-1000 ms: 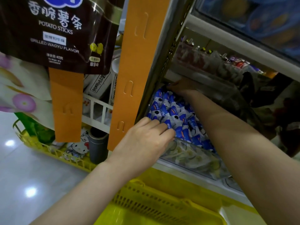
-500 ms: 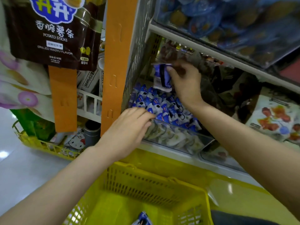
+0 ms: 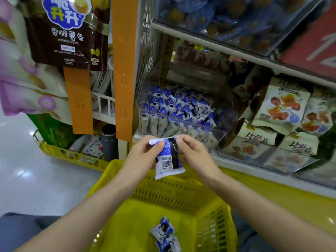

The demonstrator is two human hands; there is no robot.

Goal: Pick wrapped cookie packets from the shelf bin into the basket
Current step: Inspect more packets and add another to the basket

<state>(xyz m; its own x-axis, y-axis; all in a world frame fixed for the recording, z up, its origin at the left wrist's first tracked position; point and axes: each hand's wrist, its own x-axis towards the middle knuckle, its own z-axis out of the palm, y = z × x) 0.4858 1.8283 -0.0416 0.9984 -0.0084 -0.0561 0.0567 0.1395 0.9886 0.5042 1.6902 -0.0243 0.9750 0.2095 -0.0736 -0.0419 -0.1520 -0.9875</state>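
A blue-and-white wrapped cookie packet (image 3: 168,160) hangs upright above the far rim of the yellow basket (image 3: 221,218), its barcode side facing me. My left hand (image 3: 143,157) pinches its top left corner and my right hand (image 3: 193,153) pinches its top right edge. The clear shelf bin (image 3: 209,134) behind my hands holds several more of these packets (image 3: 174,106), packed upright. Two packets (image 3: 164,233) lie on the basket floor.
An orange hanging strip (image 3: 123,70) and a wire shelf side stand left of the bin. Fruit snack bags (image 3: 280,108) fill the bin to the right. A dark potato-sticks bag (image 3: 67,31) hangs upper left. A low yellow crate (image 3: 72,157) sits on the floor left.
My right hand lifted a packet out of the bin and brought it down over the basket. My left hand left the bin's front and took hold of the same packet. The view tilted down.
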